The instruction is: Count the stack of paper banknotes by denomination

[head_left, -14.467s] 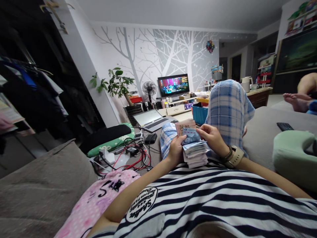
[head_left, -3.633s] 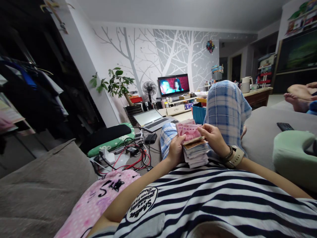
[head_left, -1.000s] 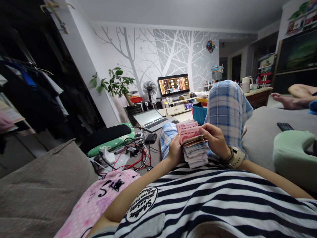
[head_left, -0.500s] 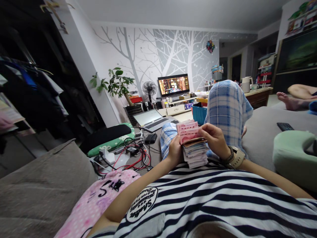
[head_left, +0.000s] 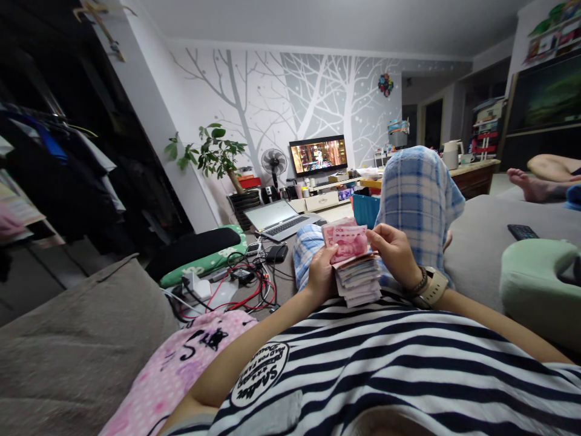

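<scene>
Above my lap, my left hand [head_left: 322, 269] is closed on the left side of a fanned bundle of banknotes, its thumb over the front. Pink banknotes [head_left: 349, 244] marked 100 stand up at the top of the bundle. Below them, a thick stack of mixed banknotes [head_left: 359, 281] fans down toward my striped shirt [head_left: 363, 345]. My right hand [head_left: 394, 251] pinches the upper right edge of the front pink note between thumb and fingers. A watch [head_left: 433, 289] and a dark bracelet sit on the right wrist. My left fingers behind the notes are hidden.
An open laptop [head_left: 281, 219] and tangled cables [head_left: 254, 290] lie to the left on the sofa. A remote [head_left: 521, 232] and a green cushion [head_left: 538, 278] are at the right. My raised knee in plaid trousers [head_left: 411, 194] stands just beyond my hands. Another person's foot [head_left: 526, 184] shows far right.
The front pink note now stands flatter and shows its portrait, where before it was bent down. My right hand has shifted slightly up at its edge. The left hand keeps its hold.
</scene>
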`<state>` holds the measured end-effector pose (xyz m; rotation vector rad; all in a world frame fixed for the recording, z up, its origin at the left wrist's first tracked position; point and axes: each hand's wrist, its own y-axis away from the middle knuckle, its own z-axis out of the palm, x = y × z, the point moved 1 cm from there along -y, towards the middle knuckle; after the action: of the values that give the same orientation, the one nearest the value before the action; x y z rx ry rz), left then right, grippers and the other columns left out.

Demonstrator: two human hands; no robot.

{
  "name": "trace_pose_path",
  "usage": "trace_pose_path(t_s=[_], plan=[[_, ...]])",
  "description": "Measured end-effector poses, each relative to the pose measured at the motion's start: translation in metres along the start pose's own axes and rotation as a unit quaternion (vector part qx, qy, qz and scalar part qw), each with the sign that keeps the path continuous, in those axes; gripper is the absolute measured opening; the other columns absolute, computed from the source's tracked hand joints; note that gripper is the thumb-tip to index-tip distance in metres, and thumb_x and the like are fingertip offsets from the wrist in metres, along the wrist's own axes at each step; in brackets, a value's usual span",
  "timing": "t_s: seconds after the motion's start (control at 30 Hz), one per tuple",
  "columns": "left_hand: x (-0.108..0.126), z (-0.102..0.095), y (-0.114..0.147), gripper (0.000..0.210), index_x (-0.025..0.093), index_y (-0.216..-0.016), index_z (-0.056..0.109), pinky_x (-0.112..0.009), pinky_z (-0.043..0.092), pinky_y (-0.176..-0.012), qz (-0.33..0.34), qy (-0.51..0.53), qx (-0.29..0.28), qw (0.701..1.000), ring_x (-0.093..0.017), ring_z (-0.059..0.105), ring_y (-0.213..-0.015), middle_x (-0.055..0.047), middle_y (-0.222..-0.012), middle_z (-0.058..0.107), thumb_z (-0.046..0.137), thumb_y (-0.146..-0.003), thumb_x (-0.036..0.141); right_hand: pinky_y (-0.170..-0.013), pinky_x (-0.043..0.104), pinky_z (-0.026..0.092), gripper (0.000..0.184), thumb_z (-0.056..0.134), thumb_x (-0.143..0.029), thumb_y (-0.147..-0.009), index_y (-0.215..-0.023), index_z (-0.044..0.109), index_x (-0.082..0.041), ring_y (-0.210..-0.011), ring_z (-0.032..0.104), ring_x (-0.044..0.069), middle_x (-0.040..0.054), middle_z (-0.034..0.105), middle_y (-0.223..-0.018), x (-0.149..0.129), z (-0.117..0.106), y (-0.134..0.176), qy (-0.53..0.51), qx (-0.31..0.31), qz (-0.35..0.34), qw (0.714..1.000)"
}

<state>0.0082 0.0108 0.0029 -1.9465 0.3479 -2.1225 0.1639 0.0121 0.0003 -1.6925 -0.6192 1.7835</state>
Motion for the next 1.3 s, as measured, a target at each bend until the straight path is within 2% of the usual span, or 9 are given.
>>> trace_pose_path(t_s=[0.1,0.23,0.3,0.43,0.67,0.87,1.0,1.13,1.3], plan=[[0.003,0.0,0.004,0.027,0.017,-0.077,0.068,-0.039,0.053,-0.08,0.01,0.006,-0.032,0.999,-0.024,0.066,-0.085,-0.006,-0.067,0.067,0.046,-0.085,0.031,-0.047,0.025,0.034,0.042,0.066,-0.055,-0.077,-0.061,0.051,-0.02,-0.049,0.042,0.011,-0.0034,0.049,-0.051,0.003,0.001,-0.003,0.005,-0.006,0.021,1.0],[0.005,0.0,0.006,0.032,0.015,-0.084,0.069,-0.038,0.052,-0.08,0.017,-0.001,-0.054,0.998,-0.024,0.066,-0.084,-0.007,-0.068,0.067,0.047,-0.086,0.038,-0.049,0.025,0.033,0.043,0.066,-0.053,-0.078,-0.057,0.05,-0.019,-0.05,0.04,0.01,-0.0035,0.047,-0.052,0.005,0.001,-0.003,0.011,-0.02,0.012,1.0],[0.004,-0.001,0.003,0.033,0.016,-0.082,0.069,-0.036,0.052,-0.08,0.012,-0.018,-0.038,0.999,-0.023,0.065,-0.083,-0.006,-0.069,0.067,0.046,-0.086,0.039,-0.049,0.025,0.032,0.042,0.065,-0.053,-0.078,-0.057,0.05,-0.019,-0.05,0.039,0.01,-0.0038,0.046,-0.052,0.006,0.001,-0.003,0.01,-0.019,0.009,1.0],[0.002,-0.005,-0.002,0.03,0.018,-0.073,0.066,-0.032,0.05,-0.077,0.012,-0.06,0.028,0.998,-0.019,0.061,-0.076,-0.003,-0.07,0.066,0.044,-0.087,0.033,-0.048,0.025,0.029,0.043,0.06,-0.052,-0.082,-0.057,0.049,-0.019,-0.05,0.036,0.01,-0.0037,0.044,-0.052,0.002,0.0,-0.001,0.018,-0.018,-0.006,1.0],[0.007,-0.014,0.002,0.018,0.018,-0.061,0.063,-0.029,0.048,-0.074,0.098,-0.192,0.017,0.976,-0.019,0.058,-0.077,-0.003,-0.074,0.068,0.055,-0.077,0.018,-0.05,0.026,0.029,0.04,0.058,-0.049,-0.086,-0.06,0.049,-0.02,-0.053,0.035,0.011,-0.0035,0.041,-0.055,-0.009,0.002,0.005,-0.005,-0.049,-0.036,0.998],[0.006,-0.014,0.001,0.026,0.02,-0.059,0.062,-0.029,0.048,-0.073,0.106,-0.19,0.008,0.976,-0.018,0.057,-0.073,-0.003,-0.071,0.068,0.05,-0.081,0.022,-0.049,0.026,0.028,0.035,0.06,-0.048,-0.085,-0.065,0.052,-0.02,-0.052,0.034,0.011,-0.0038,0.041,-0.057,-0.009,0.004,0.005,-0.031,-0.054,-0.028,0.998],[0.006,-0.013,0.002,0.026,0.019,-0.058,0.061,-0.028,0.047,-0.073,0.108,-0.2,0.009,0.974,-0.018,0.056,-0.074,-0.003,-0.072,0.067,0.048,-0.08,0.018,-0.05,0.026,0.029,0.033,0.062,-0.047,-0.083,-0.067,0.056,-0.019,-0.053,0.035,0.011,-0.0033,0.042,-0.06,-0.011,0.004,0.004,-0.034,-0.042,-0.035,0.998],[0.009,-0.012,0.004,0.034,0.019,-0.057,0.059,-0.026,0.045,-0.071,0.083,-0.175,0.009,0.981,-0.017,0.053,-0.072,-0.004,-0.071,0.065,0.039,-0.084,0.013,-0.049,0.026,0.029,0.033,0.063,-0.047,-0.083,-0.068,0.056,-0.019,-0.053,0.036,0.01,-0.0033,0.043,-0.059,-0.011,0.004,0.005,-0.039,-0.039,-0.03,0.998],[0.016,-0.008,0.008,0.034,0.019,-0.053,0.057,-0.026,0.044,-0.069,0.063,-0.143,0.021,0.988,-0.017,0.051,-0.069,-0.004,-0.067,0.063,0.041,-0.082,0.01,-0.048,0.025,0.029,0.033,0.062,-0.047,-0.084,-0.068,0.057,-0.018,-0.051,0.037,0.01,-0.0035,0.042,-0.059,-0.009,0.004,0.005,-0.041,-0.036,-0.03,0.998]])
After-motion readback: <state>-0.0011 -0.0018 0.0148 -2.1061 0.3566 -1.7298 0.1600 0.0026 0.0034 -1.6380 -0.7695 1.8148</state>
